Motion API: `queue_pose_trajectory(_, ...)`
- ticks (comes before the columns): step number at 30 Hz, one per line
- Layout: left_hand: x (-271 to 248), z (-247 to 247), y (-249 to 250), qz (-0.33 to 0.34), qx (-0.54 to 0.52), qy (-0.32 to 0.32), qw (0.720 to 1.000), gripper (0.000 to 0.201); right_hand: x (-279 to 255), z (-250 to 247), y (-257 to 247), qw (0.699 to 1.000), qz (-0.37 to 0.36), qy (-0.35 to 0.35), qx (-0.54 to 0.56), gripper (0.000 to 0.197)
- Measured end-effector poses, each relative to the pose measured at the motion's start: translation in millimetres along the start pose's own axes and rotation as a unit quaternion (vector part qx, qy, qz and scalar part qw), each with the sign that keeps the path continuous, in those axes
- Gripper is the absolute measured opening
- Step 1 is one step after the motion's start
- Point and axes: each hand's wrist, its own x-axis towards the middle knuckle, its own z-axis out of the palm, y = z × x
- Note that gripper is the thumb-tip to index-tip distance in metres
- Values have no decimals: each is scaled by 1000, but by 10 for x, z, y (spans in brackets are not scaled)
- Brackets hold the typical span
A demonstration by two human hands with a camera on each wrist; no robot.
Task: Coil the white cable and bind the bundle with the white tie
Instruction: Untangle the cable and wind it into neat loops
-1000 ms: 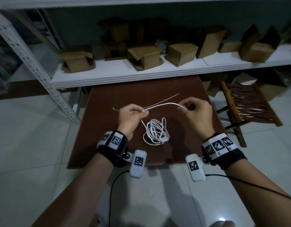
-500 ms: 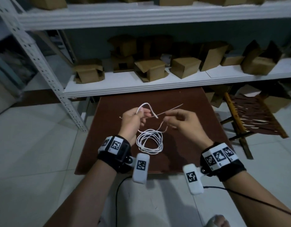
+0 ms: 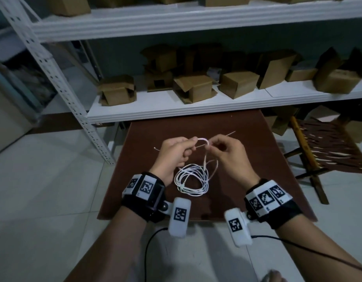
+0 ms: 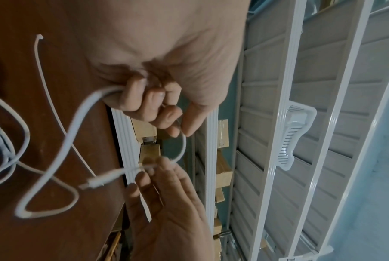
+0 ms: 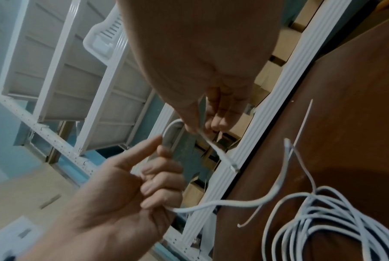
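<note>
Cardboard boxes (image 3: 238,83) line the shelf (image 3: 176,107) behind the brown table (image 3: 278,169). Left hand (image 3: 174,153) fist-grips the white cable (image 3: 193,180); right hand (image 3: 229,154) pinches its end. White tie (image 4: 48,98) lies beneath.

A dark brown rectangular table top (image 3: 257,151) stands on a floor of pale glossy tiles (image 3: 43,190). Behind it is a white metal shelving rack (image 3: 176,110) with a slanted perforated upright (image 3: 60,82). On its lower shelf lie several brown cardboard boxes (image 3: 238,83), some with open flaps, some tilted. More boxes stand on the upper shelf (image 3: 72,5). To the right of the table is a folding wooden chair with a dark woven seat (image 3: 326,147). Thin black wires (image 3: 298,246) run across the floor at the near edge.
</note>
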Motion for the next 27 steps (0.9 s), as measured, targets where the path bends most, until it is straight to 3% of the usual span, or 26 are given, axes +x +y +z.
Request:
queue_pose_trajectory(7,-88,31,32,-30,-114,-52,992,16,-11,-258,-231,974,22,64,215,11)
queue_pose_trajectory(13,-179,73,-15,-18,-61,-51,997,17,-100,-317,-400,945,46,89,310,10)
queue_pose_trajectory(22,-122,94,72,16,-209,35,977,18,-247,-355,-447,963,81,42,254,10)
queue_pose_trajectory(27,-132,144,100,-45,-284,4,958,22,-222,-402,-467,949,89,50,299,12)
